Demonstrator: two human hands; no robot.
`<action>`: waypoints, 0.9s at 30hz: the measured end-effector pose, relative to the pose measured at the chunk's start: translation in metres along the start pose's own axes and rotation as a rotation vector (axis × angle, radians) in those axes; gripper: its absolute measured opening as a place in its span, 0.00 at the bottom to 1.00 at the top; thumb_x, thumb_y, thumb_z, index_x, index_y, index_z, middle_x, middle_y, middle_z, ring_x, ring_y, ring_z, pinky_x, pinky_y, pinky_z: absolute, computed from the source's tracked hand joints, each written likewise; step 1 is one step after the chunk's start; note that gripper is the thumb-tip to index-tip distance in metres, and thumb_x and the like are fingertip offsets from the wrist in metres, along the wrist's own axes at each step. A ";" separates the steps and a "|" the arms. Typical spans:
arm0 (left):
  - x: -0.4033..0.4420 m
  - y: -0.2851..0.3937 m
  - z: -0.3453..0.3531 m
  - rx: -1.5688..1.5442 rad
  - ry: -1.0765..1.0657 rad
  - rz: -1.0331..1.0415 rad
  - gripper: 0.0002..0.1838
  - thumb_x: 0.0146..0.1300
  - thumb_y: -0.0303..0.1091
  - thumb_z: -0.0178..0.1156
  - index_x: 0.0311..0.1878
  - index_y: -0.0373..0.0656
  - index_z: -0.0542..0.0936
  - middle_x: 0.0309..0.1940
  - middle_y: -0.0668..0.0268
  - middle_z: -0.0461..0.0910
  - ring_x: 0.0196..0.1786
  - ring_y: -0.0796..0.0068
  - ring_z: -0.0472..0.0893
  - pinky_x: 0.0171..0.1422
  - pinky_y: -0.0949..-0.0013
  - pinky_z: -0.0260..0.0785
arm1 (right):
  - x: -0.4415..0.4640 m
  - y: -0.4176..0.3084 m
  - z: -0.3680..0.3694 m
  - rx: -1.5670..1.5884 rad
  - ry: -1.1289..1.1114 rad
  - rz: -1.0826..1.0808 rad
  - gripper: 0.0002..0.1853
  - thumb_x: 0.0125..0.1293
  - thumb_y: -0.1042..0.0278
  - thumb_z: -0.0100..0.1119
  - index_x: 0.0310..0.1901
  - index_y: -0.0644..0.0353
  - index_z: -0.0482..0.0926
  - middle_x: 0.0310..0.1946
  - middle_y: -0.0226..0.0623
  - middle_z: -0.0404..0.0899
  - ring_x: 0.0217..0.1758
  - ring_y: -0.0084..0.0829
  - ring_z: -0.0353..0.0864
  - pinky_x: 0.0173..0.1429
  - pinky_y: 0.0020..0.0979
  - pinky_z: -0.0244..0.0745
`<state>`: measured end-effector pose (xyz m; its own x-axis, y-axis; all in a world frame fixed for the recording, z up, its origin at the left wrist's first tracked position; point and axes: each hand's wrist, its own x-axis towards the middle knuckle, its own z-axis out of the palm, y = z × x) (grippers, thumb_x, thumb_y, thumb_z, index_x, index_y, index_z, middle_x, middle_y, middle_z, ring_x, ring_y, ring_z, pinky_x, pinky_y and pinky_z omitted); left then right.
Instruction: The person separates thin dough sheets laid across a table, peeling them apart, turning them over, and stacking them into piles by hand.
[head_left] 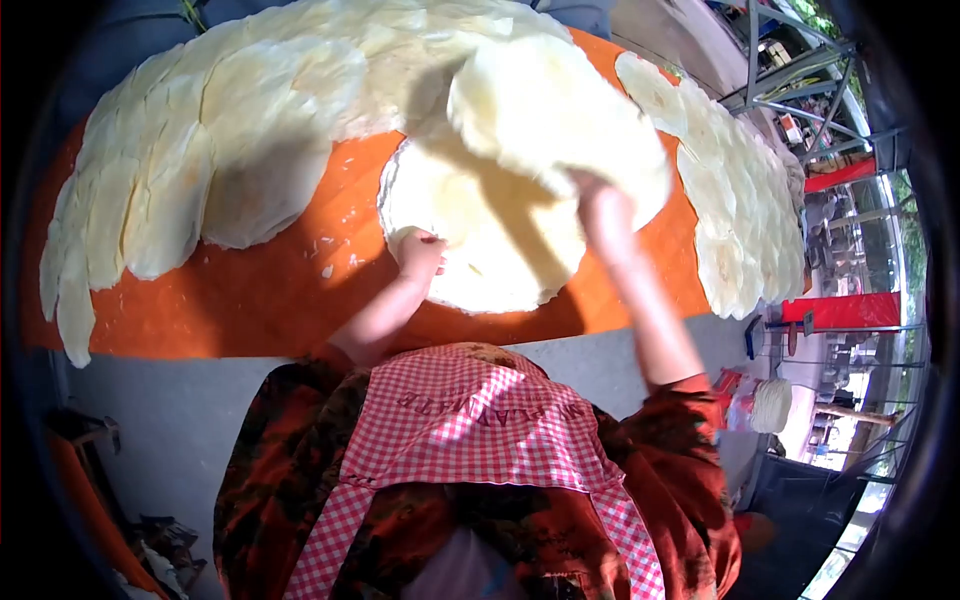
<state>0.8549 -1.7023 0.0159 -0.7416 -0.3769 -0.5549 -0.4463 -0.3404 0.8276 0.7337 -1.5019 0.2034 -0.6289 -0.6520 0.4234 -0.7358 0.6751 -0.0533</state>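
Note:
A pile of thin, round, pale flatbreads (pixel 480 255) lies in front of me on an orange cloth. My right hand (pixel 603 208) grips one flatbread (pixel 545 105) by its near edge. That sheet is lifted and tilted above the pile, throwing a shadow on it; the hand is slightly blurred and its fingers are partly hidden. At the pile's left edge rests my left hand (pixel 422 256), its fingers curled together. Whether it pinches the rim of a sheet cannot be made out.
Overlapping flatbreads (pixel 165 185) cover the left and far side of the orange cloth (pixel 270 300). More overlap along the right side (pixel 735 210). Small white crumbs dot the cloth. A metal frame (pixel 800 70) and a white round stack (pixel 770 405) are at the right.

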 end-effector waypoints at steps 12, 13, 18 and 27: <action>-0.018 0.005 0.000 -0.399 -0.122 -0.144 0.14 0.60 0.24 0.58 0.47 0.38 0.67 0.44 0.58 0.73 0.44 0.64 0.79 0.48 0.59 0.79 | -0.091 -0.049 0.107 -0.075 -0.177 0.028 0.14 0.56 0.75 0.53 0.45 0.53 0.79 0.38 0.37 0.82 0.34 0.33 0.82 0.37 0.32 0.79; -0.015 0.003 0.002 -0.392 -0.146 -0.163 0.13 0.61 0.25 0.58 0.46 0.38 0.68 0.44 0.58 0.73 0.44 0.63 0.79 0.48 0.58 0.79 | -0.091 -0.049 0.112 -0.077 -0.218 0.083 0.14 0.56 0.74 0.53 0.44 0.54 0.80 0.37 0.39 0.82 0.34 0.35 0.82 0.38 0.33 0.79; -0.019 0.008 -0.004 -0.312 -0.093 -0.212 0.10 0.62 0.26 0.55 0.46 0.38 0.69 0.44 0.59 0.73 0.44 0.60 0.79 0.49 0.55 0.80 | -0.034 0.012 0.070 0.035 -0.214 0.415 0.14 0.53 0.76 0.54 0.40 0.55 0.85 0.31 0.47 0.82 0.36 0.48 0.82 0.40 0.43 0.77; -0.013 0.001 -0.011 -0.365 -0.172 -0.199 0.09 0.64 0.24 0.52 0.47 0.37 0.68 0.45 0.58 0.73 0.45 0.59 0.80 0.46 0.53 0.81 | -0.010 -0.029 0.014 -0.041 0.044 0.039 0.17 0.51 0.80 0.52 0.43 0.55 0.81 0.35 0.39 0.82 0.37 0.41 0.81 0.39 0.40 0.78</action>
<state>0.8698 -1.7073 0.0232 -0.7457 -0.1353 -0.6524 -0.4053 -0.6850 0.6054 0.7581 -1.5201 0.1880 -0.6451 -0.6096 0.4607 -0.6993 0.7140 -0.0344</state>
